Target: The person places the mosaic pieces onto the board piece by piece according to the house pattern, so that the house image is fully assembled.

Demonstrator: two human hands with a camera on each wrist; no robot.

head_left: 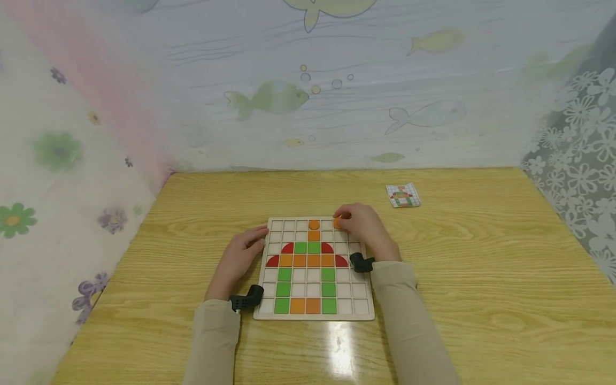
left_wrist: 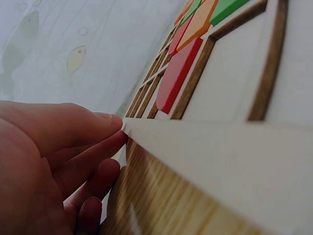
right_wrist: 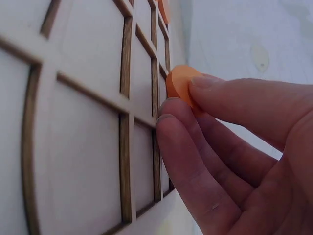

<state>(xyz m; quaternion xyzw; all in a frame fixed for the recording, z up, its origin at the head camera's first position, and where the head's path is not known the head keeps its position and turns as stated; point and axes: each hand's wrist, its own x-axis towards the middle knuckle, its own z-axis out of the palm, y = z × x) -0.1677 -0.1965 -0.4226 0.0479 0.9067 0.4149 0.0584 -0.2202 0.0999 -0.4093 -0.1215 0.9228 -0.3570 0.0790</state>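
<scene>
A pale wooden grid board (head_left: 298, 275) lies flat on the table. Its cells hold a pattern of orange, green and red pieces, with an orange disc (head_left: 314, 225) in the top row. My right hand (head_left: 363, 224) is over the board's far right corner. Thumb and fingers there pinch an orange puzzle piece (right_wrist: 182, 82) with a curved edge, close over the grid. At the board's left edge, my left hand (head_left: 240, 256) touches the rim with thumb and finger tips, near the red pieces (left_wrist: 178, 81); its other fingers are loosely bent.
A small printed card (head_left: 403, 195) with a similar coloured grid pattern lies behind the board, to the right. The wooden table (head_left: 481, 278) meets a wall (head_left: 337, 123) covered with fish drawings at its far edge. Each wrist carries a black camera mount.
</scene>
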